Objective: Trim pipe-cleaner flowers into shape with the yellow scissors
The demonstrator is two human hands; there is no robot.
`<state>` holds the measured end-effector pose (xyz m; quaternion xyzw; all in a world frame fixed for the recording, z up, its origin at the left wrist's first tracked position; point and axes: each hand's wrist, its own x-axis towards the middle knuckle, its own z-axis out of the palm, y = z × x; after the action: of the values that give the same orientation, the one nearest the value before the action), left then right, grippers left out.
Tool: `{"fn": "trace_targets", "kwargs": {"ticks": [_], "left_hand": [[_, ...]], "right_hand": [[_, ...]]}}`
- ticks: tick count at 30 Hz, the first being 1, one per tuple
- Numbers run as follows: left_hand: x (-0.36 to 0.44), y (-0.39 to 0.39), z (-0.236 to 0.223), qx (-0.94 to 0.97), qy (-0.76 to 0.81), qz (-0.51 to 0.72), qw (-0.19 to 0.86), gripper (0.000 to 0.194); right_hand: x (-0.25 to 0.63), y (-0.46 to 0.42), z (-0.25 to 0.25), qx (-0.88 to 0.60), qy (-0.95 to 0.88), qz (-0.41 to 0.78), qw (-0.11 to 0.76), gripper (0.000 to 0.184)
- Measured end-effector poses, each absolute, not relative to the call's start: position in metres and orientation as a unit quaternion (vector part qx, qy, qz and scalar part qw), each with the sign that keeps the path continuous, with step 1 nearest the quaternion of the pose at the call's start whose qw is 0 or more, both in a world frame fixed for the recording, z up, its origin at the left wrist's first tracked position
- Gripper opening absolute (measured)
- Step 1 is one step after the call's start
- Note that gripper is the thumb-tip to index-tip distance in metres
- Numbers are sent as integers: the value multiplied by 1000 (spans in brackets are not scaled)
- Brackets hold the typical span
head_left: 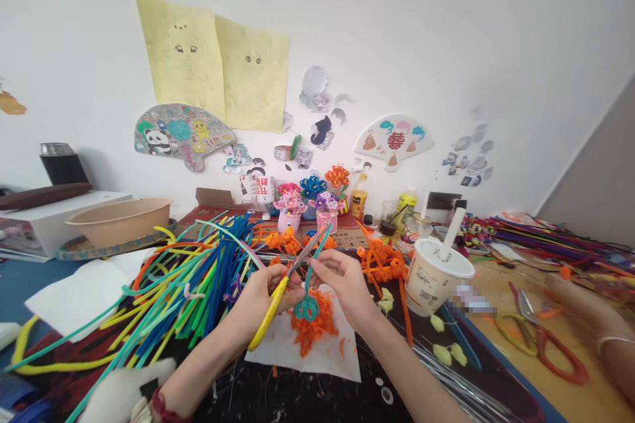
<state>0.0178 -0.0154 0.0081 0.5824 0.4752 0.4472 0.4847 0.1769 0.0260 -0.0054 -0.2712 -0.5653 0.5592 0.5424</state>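
Note:
My left hand (270,287) is closed around a pair of scissors (272,310) with yellow handles, its blades pointing up and to the right. My right hand (342,281) pinches a teal pipe cleaner flower (306,307) by its stem. The looped petals hang below my fingers, and the stem's free end rises beside the scissor blades. Whether the blades touch the stem, I cannot tell. Beneath both hands, orange fuzzy clippings (317,330) are heaped on a white paper sheet (342,363).
Bundled pipe cleaners (198,284) spread on the left. Orange pipe cleaner flowers (381,261) lie behind my right hand, near a paper cup (436,274). Finished flower pots (289,211) stand at the back. At right, another person's hand (575,297) is near orange-handled scissors (555,357).

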Motion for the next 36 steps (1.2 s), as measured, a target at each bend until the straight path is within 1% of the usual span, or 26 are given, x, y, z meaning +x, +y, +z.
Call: {"fn": "trace_targets", "kwargs": {"ticks": [7,9,12,14,18,20,27,30,36], "left_hand": [[19,-14,0,568,459,478,489,34],[18,-14,2,559,460,497,478,32],[15,-15,6,545,463,530,456,30],[13,-16,9,537,462,549,444,29],[13,-17,12,527,457,574,429,29],[13,-17,12,525,454,581,425,29],[14,-18,11,517,457,586,425,29],[13,-18,11,506,463,595,419,32],[11,-15,14,481,476,618,400,34]], "right_hand": [[176,28,-9,-289,-603,524,527,23],[181,31,-9,-335,-631,474,515,22],[188,33,-7,-401,-704,339,479,18],[189,32,-7,-398,-733,305,460,20],[180,23,-7,-325,-747,402,418,31],[175,19,-7,-308,-747,424,410,31],[179,24,-12,-355,-708,435,428,23],[184,27,-10,-362,-697,423,452,20],[192,32,-4,-403,-650,418,490,19]]}}
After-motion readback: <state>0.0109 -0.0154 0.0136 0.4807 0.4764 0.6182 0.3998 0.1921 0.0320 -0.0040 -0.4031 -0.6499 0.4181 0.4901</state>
